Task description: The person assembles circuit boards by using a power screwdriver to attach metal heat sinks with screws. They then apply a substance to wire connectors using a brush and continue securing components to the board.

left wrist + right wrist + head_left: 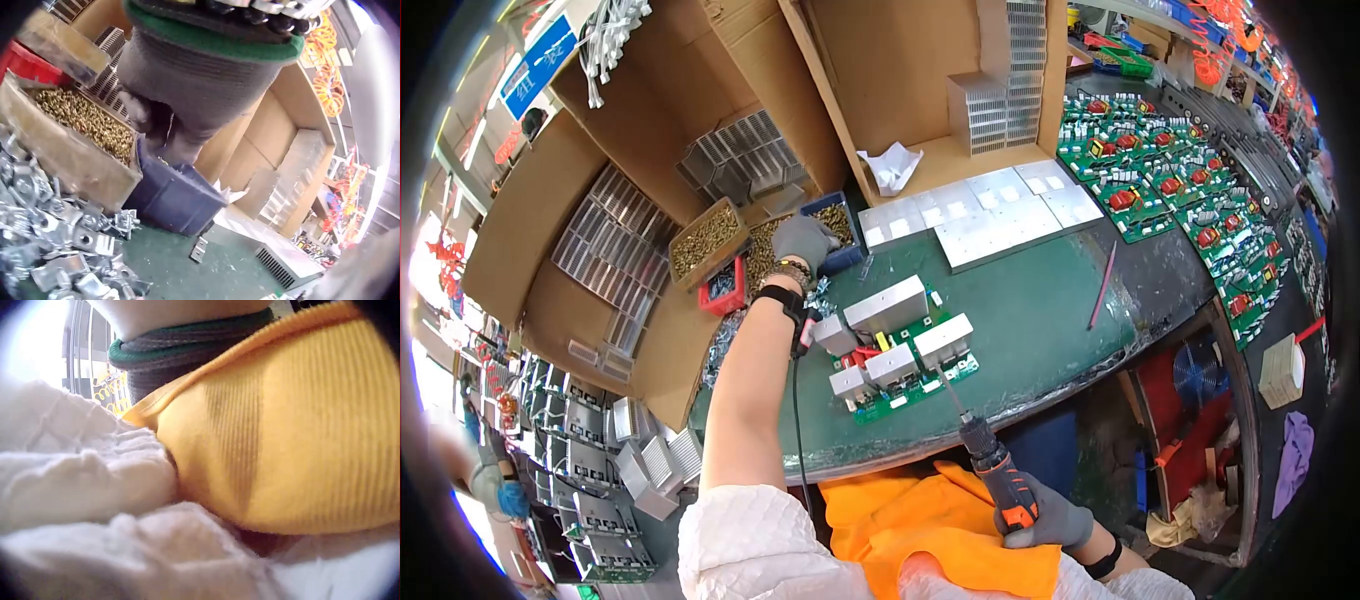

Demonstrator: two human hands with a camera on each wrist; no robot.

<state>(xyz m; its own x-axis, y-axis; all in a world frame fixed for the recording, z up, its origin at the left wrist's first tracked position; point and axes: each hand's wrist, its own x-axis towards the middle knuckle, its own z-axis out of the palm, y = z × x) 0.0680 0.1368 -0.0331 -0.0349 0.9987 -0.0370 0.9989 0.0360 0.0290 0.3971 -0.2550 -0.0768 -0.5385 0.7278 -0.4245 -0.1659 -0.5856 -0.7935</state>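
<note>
The black-and-orange power screwdriver [998, 472] is at the near edge of the green table [1040, 300], its thin steel bit [950, 390] pointing far and left toward the green circuit board [915, 390]. We grasp it in our grey-gloved right hand [1052, 515]; it is probably stiff and moderately heavy, best gripped round its thick body. Our grey-gloved left hand [803, 240] reaches into the blue plastic bin [172, 197] on the far side; its fingertips are hidden, so we cannot tell whether they hold any small brass-coloured screws [834, 217], likely light, hard and slippery, best pinched by 2 fingertips.
</note>
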